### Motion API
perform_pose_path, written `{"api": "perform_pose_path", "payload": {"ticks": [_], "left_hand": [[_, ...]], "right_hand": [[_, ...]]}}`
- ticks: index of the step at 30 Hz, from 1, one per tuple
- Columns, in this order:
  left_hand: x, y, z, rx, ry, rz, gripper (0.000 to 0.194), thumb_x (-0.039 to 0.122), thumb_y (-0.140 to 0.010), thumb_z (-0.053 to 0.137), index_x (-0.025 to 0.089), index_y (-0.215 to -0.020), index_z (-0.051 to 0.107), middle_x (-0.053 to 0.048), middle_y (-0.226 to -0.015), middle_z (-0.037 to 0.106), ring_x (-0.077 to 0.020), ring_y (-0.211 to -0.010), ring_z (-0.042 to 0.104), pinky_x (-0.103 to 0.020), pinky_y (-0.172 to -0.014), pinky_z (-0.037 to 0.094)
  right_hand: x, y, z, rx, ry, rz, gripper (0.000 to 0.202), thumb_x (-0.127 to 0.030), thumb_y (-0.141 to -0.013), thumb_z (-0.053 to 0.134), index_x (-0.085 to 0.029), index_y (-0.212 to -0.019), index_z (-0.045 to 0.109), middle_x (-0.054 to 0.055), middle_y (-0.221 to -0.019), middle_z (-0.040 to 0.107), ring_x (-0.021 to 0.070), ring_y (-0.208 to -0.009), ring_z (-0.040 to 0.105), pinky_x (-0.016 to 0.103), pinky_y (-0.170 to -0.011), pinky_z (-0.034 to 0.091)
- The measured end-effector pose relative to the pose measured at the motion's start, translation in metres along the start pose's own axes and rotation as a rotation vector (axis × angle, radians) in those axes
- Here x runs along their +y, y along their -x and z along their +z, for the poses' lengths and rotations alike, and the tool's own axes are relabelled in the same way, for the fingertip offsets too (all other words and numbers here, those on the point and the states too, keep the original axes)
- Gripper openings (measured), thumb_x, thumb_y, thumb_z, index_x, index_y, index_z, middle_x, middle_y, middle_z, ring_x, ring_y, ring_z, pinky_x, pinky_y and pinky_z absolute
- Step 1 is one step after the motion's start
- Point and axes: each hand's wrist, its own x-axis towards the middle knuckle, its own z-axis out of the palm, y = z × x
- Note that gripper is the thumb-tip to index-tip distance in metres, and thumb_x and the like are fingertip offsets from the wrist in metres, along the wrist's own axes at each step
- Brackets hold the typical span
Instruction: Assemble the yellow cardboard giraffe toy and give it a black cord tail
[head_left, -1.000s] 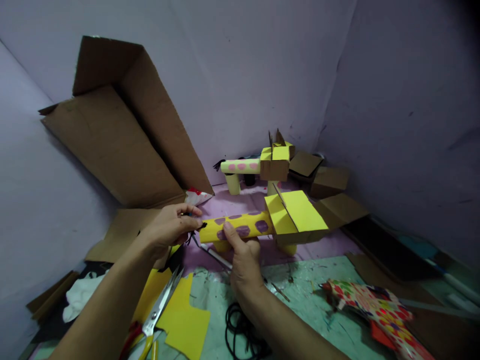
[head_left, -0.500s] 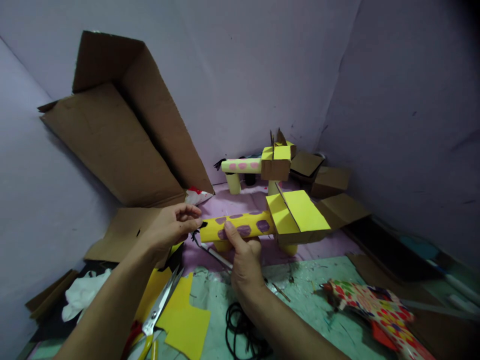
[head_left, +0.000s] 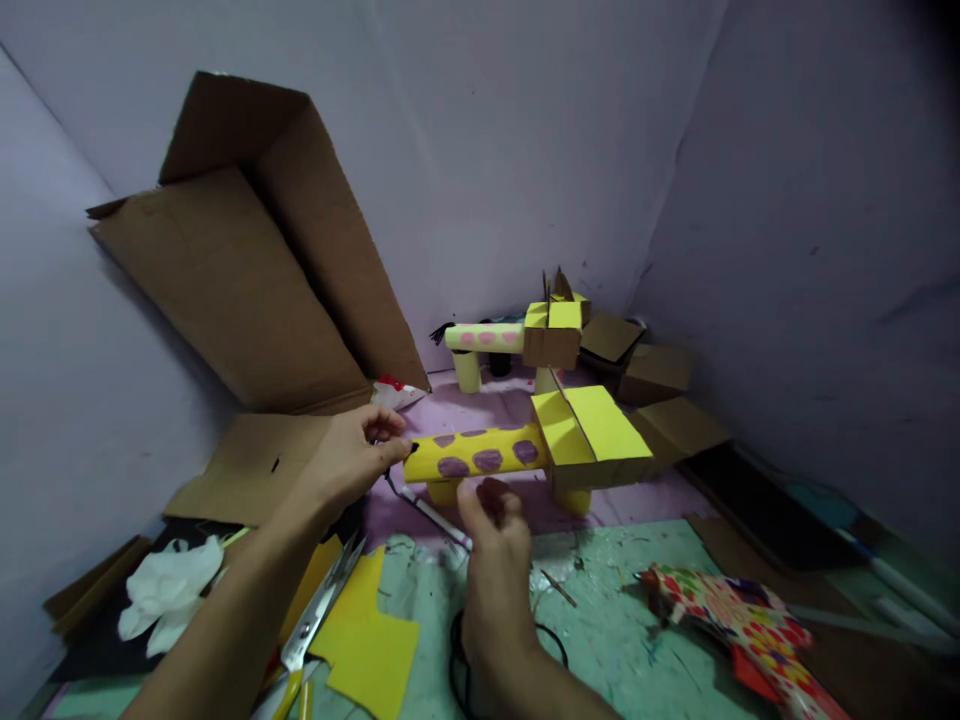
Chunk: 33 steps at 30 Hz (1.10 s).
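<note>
A paper-craft animal stands before me. Its body is a yellow tube point(head_left: 480, 456) with purple spots, set on yellow legs, and a cardboard box with a yellow top point(head_left: 604, 425) forms its right end. My left hand point(head_left: 349, 460) pinches at the tube's left end, where a bit of black string point(head_left: 413, 449) shows by the thumb; most of the string is hidden. Just below the tube, my right hand point(head_left: 496, 560) has its thumb and curled fingers apart, with nothing seen in them. A white marker point(head_left: 429, 514) lies between the hands. Black cord point(head_left: 456, 650) lies partly behind my right wrist.
A similar pale-yellow animal with pink spots point(head_left: 486, 337) stands behind. Large folded cardboard point(head_left: 217, 270) leans at left. Scissors point(head_left: 319, 605) lie on yellow paper point(head_left: 375, 640) near a crumpled white tissue point(head_left: 169, 585). A floral-patterned object point(head_left: 750, 610) and cardboard pieces point(head_left: 675, 432) occupy the right.
My right hand has let go of the spotted tube and dropped slightly below it. My left hand stays at the tube's left end. The view has shifted a little.
</note>
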Motion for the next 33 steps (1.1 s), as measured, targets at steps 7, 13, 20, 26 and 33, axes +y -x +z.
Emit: {"api": "perform_pose_path", "payload": {"ticks": [7,13,20,26,33], "left_hand": [[-0.007,-0.006,0.003,-0.050,0.126,-0.019,0.025,0.020,-0.053,0.068,0.016,-0.075,0.058,0.006,-0.055,0.054,-0.0089,-0.047,0.045,-0.020,-0.044,0.030],[-0.011,-0.009,0.005,-0.068,0.169,-0.040,0.022,0.012,-0.055,0.064,0.015,-0.077,0.058,0.008,-0.048,0.051,-0.0067,-0.043,0.040,-0.019,-0.043,0.027],[-0.008,-0.010,0.004,-0.098,0.191,-0.062,0.022,0.004,-0.055,0.059,0.015,-0.075,0.056,0.008,-0.044,0.050,-0.0072,-0.041,0.041,-0.019,-0.042,0.029],[-0.008,-0.011,0.004,-0.113,0.212,-0.077,0.022,0.002,-0.056,0.058,0.015,-0.073,0.055,0.009,-0.041,0.047,-0.0071,-0.040,0.041,-0.019,-0.042,0.029],[-0.008,-0.010,0.003,-0.132,0.276,-0.122,0.021,0.001,-0.058,0.058,0.015,-0.074,0.056,0.011,-0.038,0.040,-0.0053,-0.035,0.034,-0.018,-0.037,0.023]], "right_hand": [[-0.047,0.014,0.006,-0.359,0.779,-0.957,0.015,-0.016,-0.076,0.050,-0.019,-0.087,0.060,0.004,-0.085,0.062,0.0204,-0.080,0.052,0.035,-0.074,0.037],[-0.068,-0.019,0.017,-0.416,1.382,-1.403,0.023,-0.015,-0.070,0.056,-0.024,-0.087,0.070,0.006,-0.084,0.061,0.0240,-0.080,0.044,0.041,-0.078,0.029],[-0.059,-0.027,0.013,-0.447,1.447,-1.501,0.025,-0.018,-0.072,0.058,-0.026,-0.092,0.070,0.005,-0.085,0.061,0.0235,-0.080,0.043,0.041,-0.081,0.027],[-0.060,-0.030,0.015,-0.460,1.466,-1.480,0.025,-0.017,-0.072,0.057,-0.028,-0.091,0.070,0.004,-0.088,0.061,0.0233,-0.080,0.043,0.041,-0.081,0.027],[-0.064,-0.033,0.020,-0.492,1.550,-1.489,0.015,-0.028,-0.072,0.064,-0.027,-0.085,0.070,0.005,-0.093,0.063,0.0252,-0.083,0.045,0.043,-0.083,0.026]]}}
